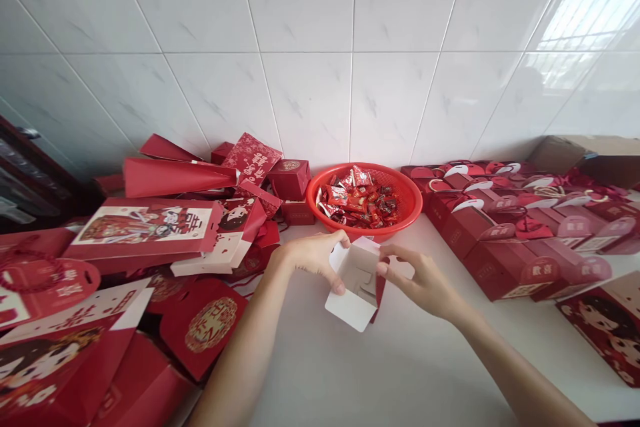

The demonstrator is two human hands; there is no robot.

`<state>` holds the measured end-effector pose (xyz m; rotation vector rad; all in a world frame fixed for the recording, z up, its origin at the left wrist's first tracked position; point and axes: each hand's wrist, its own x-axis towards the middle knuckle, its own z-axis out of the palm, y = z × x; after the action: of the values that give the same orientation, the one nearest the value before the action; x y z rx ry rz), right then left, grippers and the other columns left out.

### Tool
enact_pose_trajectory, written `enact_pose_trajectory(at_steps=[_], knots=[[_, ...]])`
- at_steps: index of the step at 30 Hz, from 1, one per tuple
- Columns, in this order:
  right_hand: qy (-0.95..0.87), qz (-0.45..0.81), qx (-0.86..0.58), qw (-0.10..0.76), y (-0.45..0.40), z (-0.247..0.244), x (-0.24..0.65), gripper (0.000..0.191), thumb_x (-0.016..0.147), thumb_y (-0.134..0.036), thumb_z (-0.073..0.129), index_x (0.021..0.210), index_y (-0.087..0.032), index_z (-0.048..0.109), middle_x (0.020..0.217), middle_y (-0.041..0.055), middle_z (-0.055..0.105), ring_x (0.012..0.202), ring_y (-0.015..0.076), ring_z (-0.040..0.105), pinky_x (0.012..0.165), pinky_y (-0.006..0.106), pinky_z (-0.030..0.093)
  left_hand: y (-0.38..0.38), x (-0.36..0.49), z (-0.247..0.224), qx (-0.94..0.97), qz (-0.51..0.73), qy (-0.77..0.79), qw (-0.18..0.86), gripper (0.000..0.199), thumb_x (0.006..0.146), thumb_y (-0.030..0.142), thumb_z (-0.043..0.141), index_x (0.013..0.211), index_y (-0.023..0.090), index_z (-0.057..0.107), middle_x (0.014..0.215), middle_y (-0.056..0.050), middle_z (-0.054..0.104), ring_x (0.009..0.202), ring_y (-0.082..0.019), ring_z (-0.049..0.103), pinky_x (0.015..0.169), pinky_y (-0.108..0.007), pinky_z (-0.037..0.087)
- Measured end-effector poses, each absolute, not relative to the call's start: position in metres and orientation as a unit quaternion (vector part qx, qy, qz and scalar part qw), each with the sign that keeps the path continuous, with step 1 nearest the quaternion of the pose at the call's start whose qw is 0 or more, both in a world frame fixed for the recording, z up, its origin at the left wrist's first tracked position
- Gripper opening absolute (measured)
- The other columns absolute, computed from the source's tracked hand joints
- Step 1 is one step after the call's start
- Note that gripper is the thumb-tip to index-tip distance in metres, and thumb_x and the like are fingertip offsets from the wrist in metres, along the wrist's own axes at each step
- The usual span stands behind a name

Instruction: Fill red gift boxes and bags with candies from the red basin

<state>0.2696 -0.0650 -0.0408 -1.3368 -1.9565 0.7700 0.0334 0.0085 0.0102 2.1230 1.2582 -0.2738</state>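
A small red gift box (361, 273) with a white inside is held between my two hands over the white table, its top flaps spread apart. My left hand (316, 259) grips the box's left side, thumb on a white flap and fingers behind. On the right side, my right hand (413, 277) pinches the box's edge between thumb and fingers. The box's inside shows folded bottom panels and no sweets. Just behind it stands a red plastic basket (414, 188) holding many wrapped sweets (363, 199).
Flattened and folded red boxes (145, 227) lie in a loose heap on the left. Rows of closed red gift boxes (505, 260) fill the right. A cardboard box (590, 153) sits at the far right, and a tiled wall (310, 93) rises behind the table.
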Motion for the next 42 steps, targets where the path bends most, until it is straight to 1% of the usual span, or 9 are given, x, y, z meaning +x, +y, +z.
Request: enact_pose_trajectory(at_steps=[4,10,16,20,24,28,34,39,42], knots=[[-0.696,0.335,-0.541,0.333,-0.059,-0.045,0.280,0.037,0.083,-0.051,0.064,0.064,-0.020,0.056,0.116,0.0113,0.071,0.112,0.0320,0.064,0.091,0.044,0.049,0.011,0.027,0.006,0.800,-0.083,0.508,0.308,0.084,0.052,0.046,0.084,0.125,0.027,0.046,0.121,-0.007,0.059,0.105,-0.029,0.060,0.077,-0.031,0.047],[-0.698,0.365,-0.520,0.329,-0.060,-0.053,0.286,0.023,0.077,-0.038,0.069,0.070,-0.020,0.056,0.127,0.0104,0.066,0.113,0.0301,0.062,0.093,0.043,0.047,0.016,0.022,0.002,0.804,-0.042,0.515,0.293,0.063,0.058,0.045,0.082,0.111,0.024,0.056,0.121,-0.007,0.064,0.109,-0.029,0.061,0.084,-0.032,0.048],[-0.719,0.336,-0.500,0.348,-0.060,-0.050,0.286,0.022,0.081,-0.040,0.069,0.075,-0.021,0.060,0.121,0.0090,0.067,0.110,0.0273,0.064,0.092,0.040,0.049,0.016,0.024,0.005,0.814,-0.049,0.505,0.282,0.042,0.077,0.052,0.066,0.105,0.022,0.063,0.124,-0.011,0.066,0.113,-0.030,0.061,0.088,-0.035,0.047],[-0.742,0.290,-0.477,0.370,-0.043,-0.034,0.291,0.020,0.086,-0.041,0.065,0.081,-0.022,0.065,0.104,0.0059,0.073,0.098,0.0235,0.067,0.088,0.037,0.052,0.014,0.026,0.007,0.817,-0.024,0.504,0.281,0.041,0.084,0.059,0.056,0.100,0.022,0.063,0.120,-0.009,0.068,0.109,-0.029,0.062,0.084,-0.033,0.047],[-0.737,0.239,-0.488,0.401,0.008,-0.019,0.303,0.019,0.086,-0.038,0.062,0.082,-0.021,0.068,0.098,0.0059,0.074,0.096,0.0240,0.068,0.088,0.037,0.053,0.008,0.030,0.012,0.813,0.002,0.511,0.279,0.046,0.085,0.067,0.050,0.085,0.021,0.059,0.102,-0.007,0.071,0.095,-0.027,0.065,0.075,-0.032,0.046],[-0.724,0.176,-0.603,0.285,0.078,-0.017,0.308,0.010,0.083,-0.023,0.063,0.091,-0.019,0.068,0.100,0.0054,0.074,0.095,0.0216,0.069,0.086,0.032,0.054,0.005,0.033,0.015,0.810,0.075,0.508,0.284,0.042,0.087,0.063,0.052,0.082,0.022,0.058,0.092,-0.003,0.070,0.089,-0.024,0.065,0.072,-0.030,0.046],[-0.748,0.187,-0.619,0.153,0.140,-0.026,0.293,0.038,0.069,-0.010,0.070,0.106,-0.019,0.068,0.108,0.0078,0.073,0.101,0.0276,0.068,0.080,0.032,0.053,0.013,0.043,0.007,0.814,0.258,0.439,0.281,0.021,0.090,0.040,0.057,0.088,0.021,0.063,0.095,-0.003,0.070,0.091,-0.019,0.065,0.084,-0.029,0.050],[-0.745,0.197,-0.632,0.087,0.163,-0.029,0.277,0.086,0.060,-0.020,0.083,0.140,-0.026,0.052,0.132,0.0111,0.064,0.117,0.0364,0.061,0.086,0.040,0.054,0.023,0.051,-0.007,0.809,0.326,0.402,0.280,0.016,0.090,0.032,0.056,0.085,0.019,0.063,0.097,-0.004,0.070,0.096,-0.019,0.065,0.093,-0.032,0.050],[-0.735,0.192,-0.648,0.065,0.172,-0.032,0.271,0.090,0.058,-0.029,0.086,0.141,-0.024,0.051,0.133,0.0156,0.063,0.117,0.0408,0.060,0.087,0.045,0.053,0.029,0.056,-0.017,0.808,0.338,0.389,0.286,0.014,0.089,0.029,0.056,0.083,0.019,0.063,0.096,-0.005,0.070,0.094,-0.019,0.064,0.091,-0.032,0.050]])
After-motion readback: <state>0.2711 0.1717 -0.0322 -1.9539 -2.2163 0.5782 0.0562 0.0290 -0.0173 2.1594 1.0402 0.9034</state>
